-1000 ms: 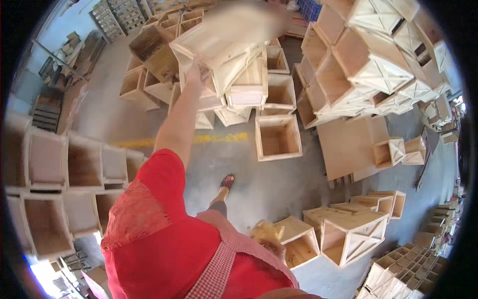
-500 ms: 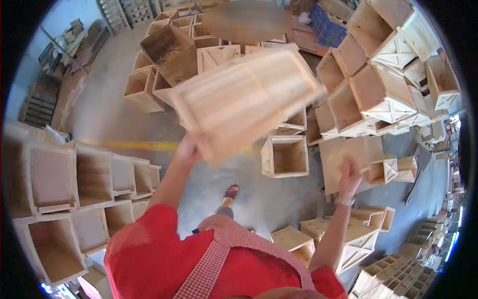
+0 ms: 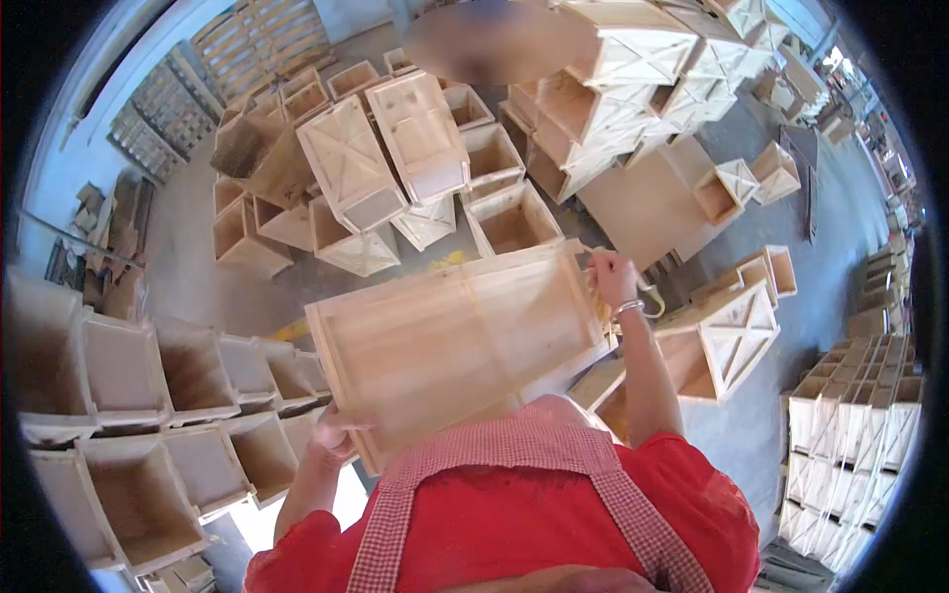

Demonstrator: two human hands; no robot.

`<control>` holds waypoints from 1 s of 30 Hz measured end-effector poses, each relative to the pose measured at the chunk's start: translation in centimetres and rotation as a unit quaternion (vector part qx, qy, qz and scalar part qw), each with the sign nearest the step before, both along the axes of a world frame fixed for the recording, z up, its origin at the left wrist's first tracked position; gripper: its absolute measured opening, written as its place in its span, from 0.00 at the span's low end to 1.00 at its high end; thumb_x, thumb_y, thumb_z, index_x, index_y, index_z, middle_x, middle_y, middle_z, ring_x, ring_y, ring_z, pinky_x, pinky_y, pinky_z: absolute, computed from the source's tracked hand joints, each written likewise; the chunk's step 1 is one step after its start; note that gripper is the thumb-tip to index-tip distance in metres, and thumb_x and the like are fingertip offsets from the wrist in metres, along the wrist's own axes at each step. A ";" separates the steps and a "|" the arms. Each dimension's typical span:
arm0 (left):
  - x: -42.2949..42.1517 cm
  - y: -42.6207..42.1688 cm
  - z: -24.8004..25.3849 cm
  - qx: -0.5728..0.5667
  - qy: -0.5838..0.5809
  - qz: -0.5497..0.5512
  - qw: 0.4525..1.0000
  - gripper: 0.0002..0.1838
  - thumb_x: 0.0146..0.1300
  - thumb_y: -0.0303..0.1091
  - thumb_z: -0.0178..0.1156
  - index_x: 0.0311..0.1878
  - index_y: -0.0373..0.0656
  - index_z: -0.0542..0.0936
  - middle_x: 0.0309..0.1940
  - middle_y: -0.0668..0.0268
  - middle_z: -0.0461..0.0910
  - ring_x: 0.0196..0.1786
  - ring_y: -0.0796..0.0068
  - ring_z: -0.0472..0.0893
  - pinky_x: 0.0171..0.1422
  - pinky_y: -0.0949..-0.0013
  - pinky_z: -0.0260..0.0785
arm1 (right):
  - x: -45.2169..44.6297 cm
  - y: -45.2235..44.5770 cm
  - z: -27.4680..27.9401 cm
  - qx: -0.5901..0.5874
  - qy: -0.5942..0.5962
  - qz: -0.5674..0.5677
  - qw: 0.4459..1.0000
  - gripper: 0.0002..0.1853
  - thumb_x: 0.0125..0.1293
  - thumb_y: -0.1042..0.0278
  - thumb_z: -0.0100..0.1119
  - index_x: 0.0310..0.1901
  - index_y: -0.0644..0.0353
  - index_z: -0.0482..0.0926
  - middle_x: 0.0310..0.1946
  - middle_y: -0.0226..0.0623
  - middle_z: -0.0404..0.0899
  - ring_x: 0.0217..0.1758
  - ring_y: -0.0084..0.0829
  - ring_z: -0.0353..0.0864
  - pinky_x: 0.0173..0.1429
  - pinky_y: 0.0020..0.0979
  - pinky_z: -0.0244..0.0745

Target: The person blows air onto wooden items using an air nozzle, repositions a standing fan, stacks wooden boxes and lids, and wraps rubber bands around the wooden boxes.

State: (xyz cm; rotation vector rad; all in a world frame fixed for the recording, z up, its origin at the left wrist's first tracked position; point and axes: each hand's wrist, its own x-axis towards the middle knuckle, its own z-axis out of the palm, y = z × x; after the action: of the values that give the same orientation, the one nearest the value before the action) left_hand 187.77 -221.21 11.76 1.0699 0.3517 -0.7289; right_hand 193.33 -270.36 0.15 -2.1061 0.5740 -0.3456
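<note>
A long wooden box (image 3: 425, 341) with a raised frame round its broad face is tilted in front of my chest, and a thin yellowish line crosses its middle. My left hand (image 3: 338, 433) grips its lower left corner, the thumb over the frame. At the right end my right hand (image 3: 613, 279) is closed in a fist, close against the box's edge. A yellowish, curved strip (image 3: 652, 299) shows beside that wrist; whether the fist holds it is unclear. The box's underside and my left fingertips are hidden.
Stacked open boxes (image 3: 198, 371) line the left side. More wooden boxes (image 3: 351, 163) are piled ahead, with a tall stack (image 3: 633, 49) behind to the right. A flat board (image 3: 643, 203) lies on the floor. Crates with X-braced sides (image 3: 736, 341) stand at my right.
The wooden box has come down and nearer my body, still in my left hand. My right hand has moved from apart at the right to the box's right end. The view has turned.
</note>
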 end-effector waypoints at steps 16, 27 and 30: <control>-8.4 0.2 1.2 0.019 0.026 -0.044 0.999 0.25 0.43 0.17 0.58 0.50 0.32 0.73 0.40 0.56 0.78 0.42 0.63 0.80 0.47 0.62 0.75 | -10.6 -25.0 2.7 -0.717 0.178 0.040 0.672 0.05 0.55 0.64 0.55 0.27 0.50 0.81 0.22 0.36 0.78 0.25 0.31 0.78 0.24 0.33 0.68; -9.0 1.7 -5.3 0.073 0.126 0.022 0.989 0.24 0.48 0.15 0.56 0.52 0.31 0.69 0.43 0.55 0.77 0.44 0.61 0.79 0.47 0.61 0.75 | -14.3 22.3 -1.3 0.048 0.127 0.168 0.976 0.08 0.56 0.63 0.54 0.34 0.55 0.78 0.29 0.43 0.80 0.34 0.47 0.80 0.38 0.44 0.74; -8.6 3.4 -4.0 0.141 0.164 0.015 0.976 0.25 0.48 0.15 0.56 0.53 0.32 0.69 0.43 0.55 0.77 0.44 0.61 0.79 0.47 0.61 0.76 | -12.4 22.7 -0.6 0.065 0.241 0.322 0.913 0.12 0.58 0.57 0.57 0.30 0.57 0.78 0.27 0.42 0.79 0.30 0.45 0.79 0.34 0.40 0.73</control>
State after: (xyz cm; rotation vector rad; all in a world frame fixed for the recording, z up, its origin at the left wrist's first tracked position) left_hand 179.19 -217.77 7.76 1.2073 0.7720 -0.8464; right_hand 180.93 -247.70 -0.43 -2.1147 0.1366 0.5857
